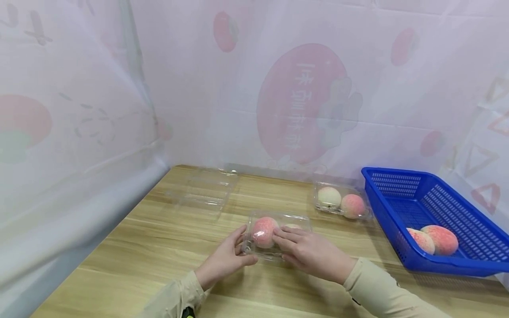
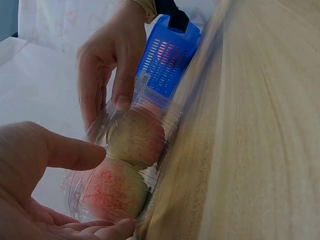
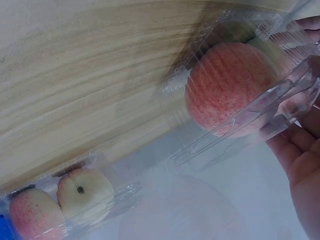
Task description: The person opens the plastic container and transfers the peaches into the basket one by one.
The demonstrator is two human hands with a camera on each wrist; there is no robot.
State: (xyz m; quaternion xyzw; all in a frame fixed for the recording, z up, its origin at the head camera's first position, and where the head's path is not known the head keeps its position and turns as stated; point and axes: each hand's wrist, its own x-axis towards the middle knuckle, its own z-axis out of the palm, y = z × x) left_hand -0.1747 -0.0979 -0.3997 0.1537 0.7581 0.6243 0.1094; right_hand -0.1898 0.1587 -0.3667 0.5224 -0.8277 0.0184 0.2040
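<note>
A clear plastic clamshell box (image 1: 300, 217) with two peaches stands before me on the table. The left peach (image 1: 264, 232) is pink; the paler peach (image 2: 136, 137) beside it is partly covered by my right hand in the head view. My left hand (image 1: 226, 258) holds the box's left end, thumb at the front corner and fingers behind. My right hand (image 1: 314, 256) lies over the right half, fingers nearly straight on the lid, thumb low at the front. In the right wrist view, the box's clear rim (image 3: 240, 117) runs past the pink peach.
A second clear box (image 1: 322, 184) with two peaches stands at the back, beside a blue plastic basket (image 1: 381, 221) holding two more peaches. Clear plastic containers (image 1: 207, 185) lie at the table's back left. Printed white curtains (image 1: 191, 88) enclose the table (image 1: 151, 251).
</note>
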